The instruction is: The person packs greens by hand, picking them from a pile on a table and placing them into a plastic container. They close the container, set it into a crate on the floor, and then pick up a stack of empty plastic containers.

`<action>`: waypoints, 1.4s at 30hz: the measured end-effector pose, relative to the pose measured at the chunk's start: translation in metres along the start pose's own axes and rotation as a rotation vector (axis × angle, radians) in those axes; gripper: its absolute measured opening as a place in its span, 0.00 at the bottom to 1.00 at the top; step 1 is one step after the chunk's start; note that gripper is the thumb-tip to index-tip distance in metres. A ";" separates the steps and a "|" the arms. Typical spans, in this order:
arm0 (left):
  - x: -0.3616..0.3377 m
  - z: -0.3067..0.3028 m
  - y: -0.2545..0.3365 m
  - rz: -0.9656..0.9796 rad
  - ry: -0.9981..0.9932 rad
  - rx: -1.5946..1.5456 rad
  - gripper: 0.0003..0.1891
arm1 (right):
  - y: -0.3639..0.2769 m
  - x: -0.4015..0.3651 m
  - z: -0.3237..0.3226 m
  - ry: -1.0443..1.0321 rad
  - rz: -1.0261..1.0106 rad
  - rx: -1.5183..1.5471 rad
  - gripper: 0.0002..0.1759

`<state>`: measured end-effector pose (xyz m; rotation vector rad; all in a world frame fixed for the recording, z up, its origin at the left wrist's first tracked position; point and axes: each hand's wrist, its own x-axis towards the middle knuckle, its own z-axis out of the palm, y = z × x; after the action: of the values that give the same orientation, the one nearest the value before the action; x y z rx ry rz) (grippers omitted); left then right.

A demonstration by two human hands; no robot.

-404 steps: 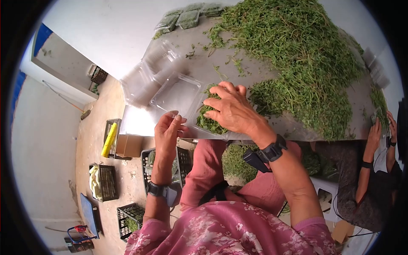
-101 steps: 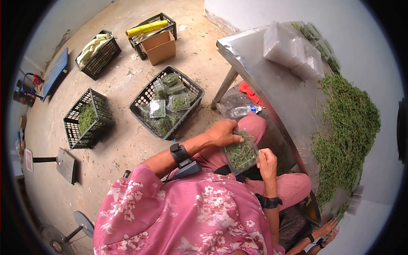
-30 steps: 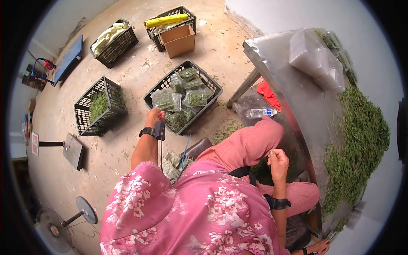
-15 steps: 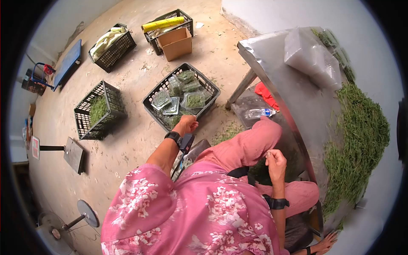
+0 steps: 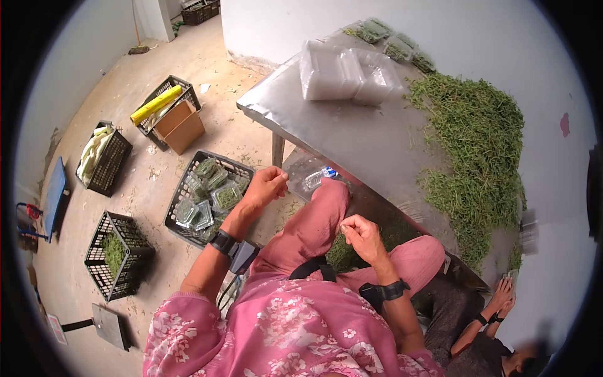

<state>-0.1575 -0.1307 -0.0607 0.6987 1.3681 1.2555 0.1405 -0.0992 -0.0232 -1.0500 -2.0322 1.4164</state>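
My left hand (image 5: 269, 185) is raised beside the basket (image 5: 175, 227) of filled packs, its fingers curled in with nothing seen in them. Inside that black plastic basket lie several clear clamshell boxes (image 5: 227, 197) of green sprigs. Above my lap, my right hand (image 5: 363, 237) is closed, thumb against fingers, and holds nothing visible. To my right stands a metal table (image 5: 377, 135) bearing a large heap of green sprigs (image 5: 474, 151) and stacks of clear plastic containers (image 5: 333, 72). Filled boxes (image 5: 399, 49) sit at its far edge.
A water bottle (image 5: 319, 178) lies under the table's near corner. At left are a crate of greens (image 5: 114, 254), a crate of pale vegetables (image 5: 103, 160), a cardboard box (image 5: 180, 129) and a floor scale (image 5: 110, 327). Another person's hands (image 5: 502, 294) are at the table's lower right end.
My view has swung right, bringing more of the table in. My left hand has moved from the basket's near rim to its right side. My right hand stays closed above my lap.
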 end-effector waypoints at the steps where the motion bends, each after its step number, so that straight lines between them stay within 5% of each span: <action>1: 0.001 0.012 0.014 0.036 -0.046 0.046 0.08 | -0.006 0.000 -0.005 0.008 -0.019 -0.018 0.05; 8: 0.016 0.070 0.069 0.315 -0.250 0.075 0.06 | -0.047 -0.010 -0.050 0.086 -0.038 -0.072 0.04; 12: 0.041 0.081 0.088 0.408 -0.147 0.102 0.05 | -0.080 -0.017 -0.085 0.128 -0.062 -0.025 0.03; 22: 0.098 0.094 0.102 0.479 -0.014 0.206 0.04 | -0.189 0.049 -0.118 0.205 -0.484 -0.171 0.04; 30: 0.097 0.068 0.134 0.744 0.498 0.297 0.11 | -0.177 0.158 -0.068 0.229 -0.608 -0.300 0.07; 35: 0.117 0.055 0.141 0.915 0.596 0.497 0.27 | -0.172 0.209 -0.041 0.251 -0.614 -0.393 0.11; 42: 0.135 0.065 0.119 0.982 0.606 0.531 0.32 | -0.133 0.271 -0.026 0.194 -0.542 -0.553 0.13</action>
<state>-0.1553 0.0440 0.0172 1.5718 1.9838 1.9898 -0.0500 0.1055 0.0932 -0.7006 -2.3673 0.4755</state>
